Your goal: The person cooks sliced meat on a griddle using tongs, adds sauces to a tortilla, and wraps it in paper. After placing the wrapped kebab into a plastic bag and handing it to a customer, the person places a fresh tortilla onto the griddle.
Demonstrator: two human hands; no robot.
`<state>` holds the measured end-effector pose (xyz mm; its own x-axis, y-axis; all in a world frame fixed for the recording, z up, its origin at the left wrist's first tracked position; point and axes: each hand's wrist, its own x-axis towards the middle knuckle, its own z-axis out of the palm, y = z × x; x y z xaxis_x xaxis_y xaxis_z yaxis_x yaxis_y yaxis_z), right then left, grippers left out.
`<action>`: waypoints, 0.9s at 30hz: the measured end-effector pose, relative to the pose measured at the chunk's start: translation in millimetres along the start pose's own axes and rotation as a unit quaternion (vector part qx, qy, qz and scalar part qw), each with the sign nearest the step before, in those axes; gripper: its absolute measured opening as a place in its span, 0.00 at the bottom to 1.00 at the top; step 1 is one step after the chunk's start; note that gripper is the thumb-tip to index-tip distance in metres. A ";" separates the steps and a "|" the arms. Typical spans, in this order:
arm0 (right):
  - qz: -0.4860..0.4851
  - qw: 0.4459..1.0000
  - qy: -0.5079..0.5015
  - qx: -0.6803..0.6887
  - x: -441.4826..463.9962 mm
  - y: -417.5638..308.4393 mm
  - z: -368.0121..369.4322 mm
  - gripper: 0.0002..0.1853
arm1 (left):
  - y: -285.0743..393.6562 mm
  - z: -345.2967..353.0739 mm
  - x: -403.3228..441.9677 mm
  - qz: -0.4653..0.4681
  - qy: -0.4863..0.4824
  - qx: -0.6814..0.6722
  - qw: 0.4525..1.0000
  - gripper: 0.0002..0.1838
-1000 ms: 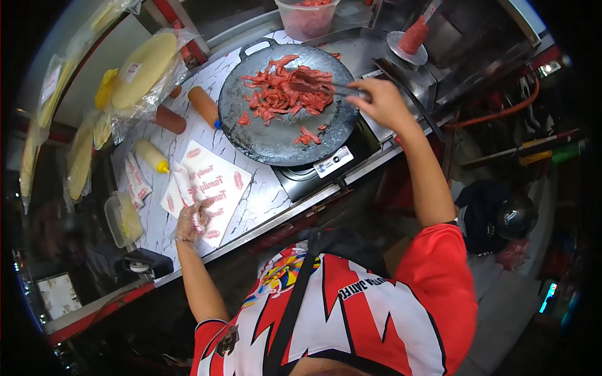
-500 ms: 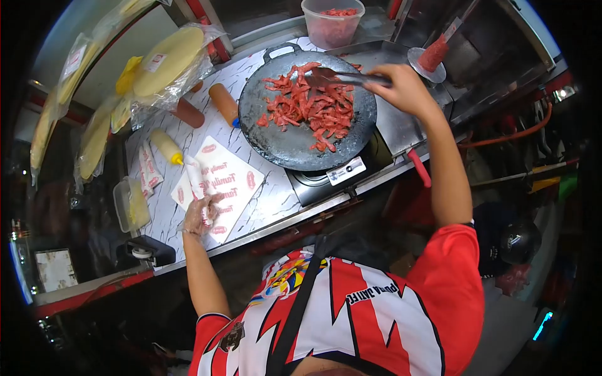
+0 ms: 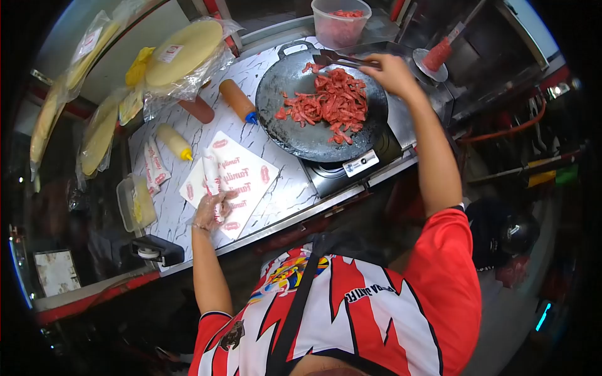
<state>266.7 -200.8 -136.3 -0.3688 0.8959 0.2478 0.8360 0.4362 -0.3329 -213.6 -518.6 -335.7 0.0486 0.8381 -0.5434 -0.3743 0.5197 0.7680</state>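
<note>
The right grip clasps tongs crosswise over the pan's far side, most meat lying nearer; the left grip holds a paper roll

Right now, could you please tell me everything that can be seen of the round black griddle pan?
The round griddle pan is wide and shallow, dark, and looks like heavy metal, with a worn, slightly greasy sheen. One loop handle shows on its far side. It sits upright on a tabletop stove. Red meat strips lie mostly across its middle and right. Tongs in the right hand reach over its far edge; whether they touch it is unclear.
</note>
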 end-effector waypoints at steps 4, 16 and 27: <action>-0.050 0.998 0.014 -0.035 -38.8 -26.8 21.7 0.18 | -6.7 -15.6 7.4 -0.022 -0.026 -0.019 0.999 0.23; 0.024 0.995 0.065 0.074 -139.6 -86.7 38.7 0.20 | 12.3 -15.0 -1.3 -0.049 -0.094 0.040 0.994 0.21; 0.061 0.996 0.048 0.033 -192.3 -49.6 14.2 0.18 | 9.0 -23.6 3.1 -0.053 -0.134 0.005 0.990 0.18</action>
<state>290.4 -393.6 -180.3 -0.2230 0.9318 0.2863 0.8427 0.3319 -0.4238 -238.6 -515.2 -338.4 0.3307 0.7921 -0.5131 -0.3449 0.6075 0.7156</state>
